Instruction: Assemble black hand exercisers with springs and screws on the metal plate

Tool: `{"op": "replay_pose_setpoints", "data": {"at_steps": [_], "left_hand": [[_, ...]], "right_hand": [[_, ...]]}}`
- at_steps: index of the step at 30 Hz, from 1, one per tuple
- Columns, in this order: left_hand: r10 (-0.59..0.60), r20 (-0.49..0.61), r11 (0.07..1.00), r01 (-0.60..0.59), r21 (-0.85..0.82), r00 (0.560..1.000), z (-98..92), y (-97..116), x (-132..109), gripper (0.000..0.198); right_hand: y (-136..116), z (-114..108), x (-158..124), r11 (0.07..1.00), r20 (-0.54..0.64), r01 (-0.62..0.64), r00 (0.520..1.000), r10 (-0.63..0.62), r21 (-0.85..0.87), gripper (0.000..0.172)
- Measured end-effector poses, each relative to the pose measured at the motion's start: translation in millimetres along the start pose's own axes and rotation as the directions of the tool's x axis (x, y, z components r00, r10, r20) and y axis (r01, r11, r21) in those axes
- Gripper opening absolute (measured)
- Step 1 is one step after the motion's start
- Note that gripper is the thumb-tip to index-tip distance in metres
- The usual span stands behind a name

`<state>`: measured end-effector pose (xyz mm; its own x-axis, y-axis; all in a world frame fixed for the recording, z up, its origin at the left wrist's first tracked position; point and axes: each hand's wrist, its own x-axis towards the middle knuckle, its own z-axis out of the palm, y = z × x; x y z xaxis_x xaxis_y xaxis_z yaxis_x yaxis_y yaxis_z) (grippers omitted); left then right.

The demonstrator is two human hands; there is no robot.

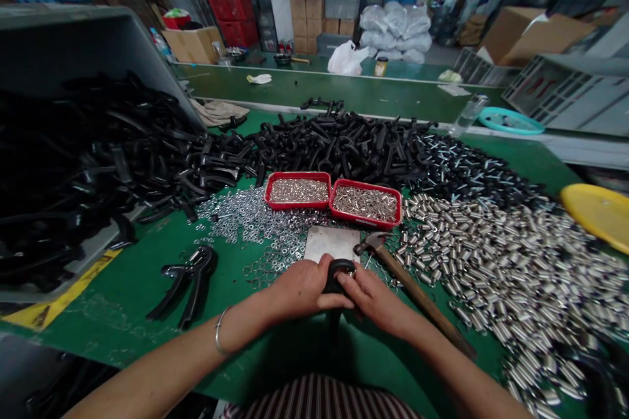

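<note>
My left hand point(303, 287) is closed around a black plastic handle point(335, 283) with a hook-shaped top. The fingers of my right hand point(372, 296) pinch the same handle at its curved end, where a small shiny metal bit shows. Its lower end points down, partly hidden by my hands. Just beyond them lies a flat metal plate point(331, 242). A hammer point(405, 278) with a wooden shaft rests to the right, its head beside the plate. To the left sits a hand grip exerciser point(189, 285) with two black handles and a spring.
Two red trays point(298, 206) of small metal pins stand behind the plate. Loose nuts point(240, 213) lie left, metal springs point(491, 255) right. Black handles point(339, 144) are heaped behind, more inside a grey bin point(162, 59). A yellow lid point(597, 213) is far right.
</note>
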<state>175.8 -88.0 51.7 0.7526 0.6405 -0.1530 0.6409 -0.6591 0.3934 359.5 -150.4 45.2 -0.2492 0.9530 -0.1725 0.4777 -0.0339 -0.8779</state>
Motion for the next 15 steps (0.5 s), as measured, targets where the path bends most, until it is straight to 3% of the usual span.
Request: {"op": "replay_pose_setpoints", "data": {"at_steps": [2,4,7,10,13,15], "left_hand": [[-0.013,-0.010,1.000,0.013,0.000,1.000,2.8,-8,8,0.067],[-0.036,-0.043,0.999,0.035,-0.022,0.998,4.7,-20,20,0.063],[-0.028,-0.123,0.999,0.023,-0.040,0.992,-0.3,-38,41,0.049],[0.093,-0.220,0.993,-0.106,-0.046,0.971,-18.0,-48,65,0.035],[0.168,-0.316,0.984,-0.177,0.000,0.934,-39.6,-45,103,0.024],[0.195,-0.309,0.978,-0.160,0.135,0.931,-49.2,-40,135,0.020]], "right_hand": [[1,-1,10,0.995,0.055,-0.069,0.996,0.073,-0.077,0.037],[3,-12,23,0.964,0.019,-0.097,0.994,0.105,-0.247,0.034],[7,-46,45,0.872,-0.189,-0.009,0.977,-0.096,-0.489,0.026],[17,-86,66,0.783,-0.315,0.048,0.899,-0.305,-0.620,0.019],[30,-109,90,0.673,-0.310,-0.013,0.894,-0.323,-0.739,0.019],[35,-112,109,0.594,-0.274,-0.043,0.912,-0.304,-0.803,0.017]]}}
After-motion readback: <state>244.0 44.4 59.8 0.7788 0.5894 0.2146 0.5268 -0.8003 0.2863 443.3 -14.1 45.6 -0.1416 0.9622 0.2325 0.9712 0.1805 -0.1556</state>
